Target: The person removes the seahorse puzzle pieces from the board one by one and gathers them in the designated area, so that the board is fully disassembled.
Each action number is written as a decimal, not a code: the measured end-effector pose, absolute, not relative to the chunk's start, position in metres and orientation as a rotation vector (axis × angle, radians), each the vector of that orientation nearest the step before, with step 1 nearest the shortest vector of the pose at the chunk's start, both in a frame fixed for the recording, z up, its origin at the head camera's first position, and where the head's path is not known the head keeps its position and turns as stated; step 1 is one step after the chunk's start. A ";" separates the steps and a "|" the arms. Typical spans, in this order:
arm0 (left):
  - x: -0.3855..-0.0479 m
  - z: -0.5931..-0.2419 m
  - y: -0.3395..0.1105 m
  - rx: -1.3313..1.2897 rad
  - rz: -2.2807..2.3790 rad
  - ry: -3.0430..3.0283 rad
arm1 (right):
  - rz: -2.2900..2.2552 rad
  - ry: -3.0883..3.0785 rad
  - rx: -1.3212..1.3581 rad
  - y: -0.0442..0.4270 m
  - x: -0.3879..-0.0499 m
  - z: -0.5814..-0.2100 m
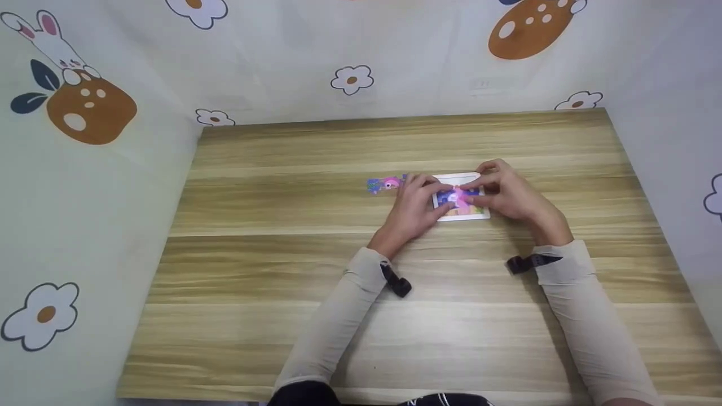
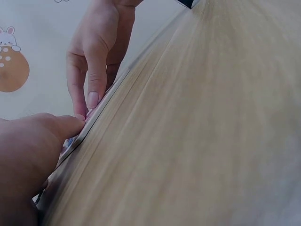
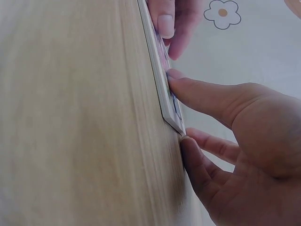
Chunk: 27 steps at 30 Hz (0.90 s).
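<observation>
A small jigsaw puzzle in a white-framed tray lies on the wooden table, its picture pink, blue and yellow. My left hand reaches over the tray's left side, thumb and forefinger extended onto the picture. From the right, my right hand has its thumb and forefinger close together at a pink puzzle piece, partly covered. In the right wrist view, other fingers of that hand touch the corner of the tray. Loose colourful puzzle pieces lie left of the tray, partly under the left hand.
The wood-grain table stretches widely to the left and front. Pale walls printed with flowers and fruit enclose its back and sides. A black wrist strap with a camera sits on the left sleeve, another camera on the right.
</observation>
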<state>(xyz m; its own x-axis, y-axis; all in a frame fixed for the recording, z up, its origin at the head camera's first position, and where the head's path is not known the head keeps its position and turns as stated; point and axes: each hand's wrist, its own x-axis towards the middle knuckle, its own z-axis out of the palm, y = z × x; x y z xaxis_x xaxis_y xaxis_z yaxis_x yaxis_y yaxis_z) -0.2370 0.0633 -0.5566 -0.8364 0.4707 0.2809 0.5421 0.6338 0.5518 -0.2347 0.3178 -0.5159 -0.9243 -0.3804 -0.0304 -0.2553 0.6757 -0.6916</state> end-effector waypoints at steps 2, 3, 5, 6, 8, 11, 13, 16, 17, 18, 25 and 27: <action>-0.237 -0.557 0.063 -0.847 -1.007 -2.733 | -1.086 2.712 -0.514 0.318 -0.235 -0.516; -0.237 -0.557 0.063 -0.843 -1.015 -2.730 | -1.085 2.712 -0.512 0.318 -0.235 -0.516; -0.237 -0.557 0.063 -0.837 -1.020 -2.726 | -1.083 2.715 -0.514 0.318 -0.235 -0.517; -0.237 -0.557 0.063 -0.836 -1.019 -2.724 | -1.080 2.718 -0.518 0.318 -0.235 -0.517; -0.237 -0.557 0.063 -0.834 -1.020 -2.719 | -1.076 2.723 -0.528 0.318 -0.235 -0.517; -0.237 -0.557 0.063 -0.847 -1.009 -2.717 | -1.080 2.724 -0.539 0.318 -0.236 -0.518; -0.237 -0.557 0.062 -0.855 -0.997 -2.721 | -1.086 2.718 -0.538 0.318 -0.236 -0.518; -0.237 -0.557 0.062 -0.871 -0.991 -2.721 | -1.094 2.710 -0.528 0.319 -0.236 -0.518; -0.236 -0.557 0.062 -0.879 -0.993 -2.718 | -1.096 2.708 -0.522 0.319 -0.236 -0.518; -0.236 -0.557 0.062 -0.887 -0.997 -2.713 | -1.095 2.708 -0.513 0.319 -0.236 -0.518; -0.236 -0.557 0.061 -0.935 -0.989 -2.692 | -1.071 2.726 -0.538 0.319 -0.236 -0.518; -0.236 -0.557 0.061 -0.942 -0.987 -2.697 | -1.064 2.731 -0.542 0.319 -0.236 -0.518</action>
